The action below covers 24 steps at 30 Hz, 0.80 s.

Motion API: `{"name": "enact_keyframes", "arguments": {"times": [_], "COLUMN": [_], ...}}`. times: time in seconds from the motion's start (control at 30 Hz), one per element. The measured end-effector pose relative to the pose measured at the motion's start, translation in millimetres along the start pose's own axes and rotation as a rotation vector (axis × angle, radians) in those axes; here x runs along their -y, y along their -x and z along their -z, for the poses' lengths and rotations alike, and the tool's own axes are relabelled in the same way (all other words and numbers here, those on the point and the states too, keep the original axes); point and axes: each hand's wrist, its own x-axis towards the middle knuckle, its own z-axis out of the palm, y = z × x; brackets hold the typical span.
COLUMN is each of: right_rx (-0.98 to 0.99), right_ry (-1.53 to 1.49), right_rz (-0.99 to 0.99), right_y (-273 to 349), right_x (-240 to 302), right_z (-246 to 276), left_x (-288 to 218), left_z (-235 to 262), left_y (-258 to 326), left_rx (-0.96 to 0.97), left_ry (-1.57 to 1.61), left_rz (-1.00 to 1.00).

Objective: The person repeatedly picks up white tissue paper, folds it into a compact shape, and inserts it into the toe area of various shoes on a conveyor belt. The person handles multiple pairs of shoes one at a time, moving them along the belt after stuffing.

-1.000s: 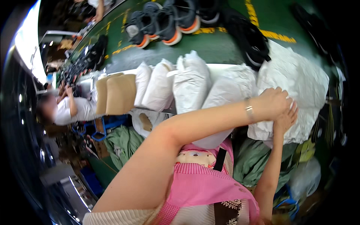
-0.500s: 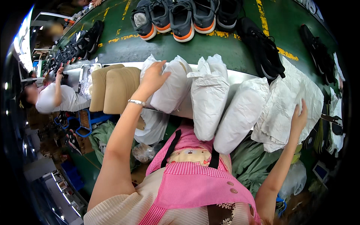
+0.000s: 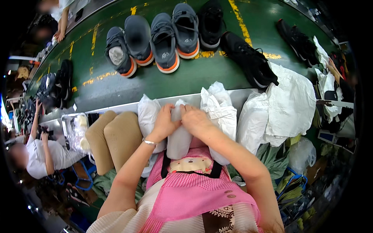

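In front of my body stands a white paper-wrapped form, long and rounded. My left hand closes on its upper left side, fingers bent at the top. My right hand grips the paper at the top from the other side, fingertips pressed together. Just left is another white wrapped form, partly behind my left hand. A crumpled white wrapped form stands to the right, partly behind my right forearm. Two tan ribbed forms lean side by side at the left. What the paper covers is hidden.
A green bench with yellow lines holds grey-orange shoes and black shoes. White paper sheets lie at right beside another wrapped form. A person in white works at left; other people's arms show at the far edges.
My right hand has left the white paper sheets at right and come to the middle wrapped form. My left hand has moved onto the same form. The whole view has shifted.
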Motion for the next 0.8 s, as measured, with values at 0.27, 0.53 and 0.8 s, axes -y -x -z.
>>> {"name": "enact_keyframes", "arguments": {"times": [0.27, 0.53, 0.8], "right_rx": [-0.031, -0.035, -0.064], "right_ry": [-0.2, 0.001, -0.128], "right_rz": [-0.141, 0.043, -0.015], "right_y": [-1, 2, -2], "right_x": [-9, 22, -6], "right_z": [-5, -26, -21], "left_x": [4, 33, 17], "left_z": [15, 48, 31], "left_y": [6, -6, -9], "left_rx": [-0.123, -0.179, 0.022], "left_ry": [-0.067, -0.227, -0.182], "left_rz": [-0.195, 0.26, 0.38]}}
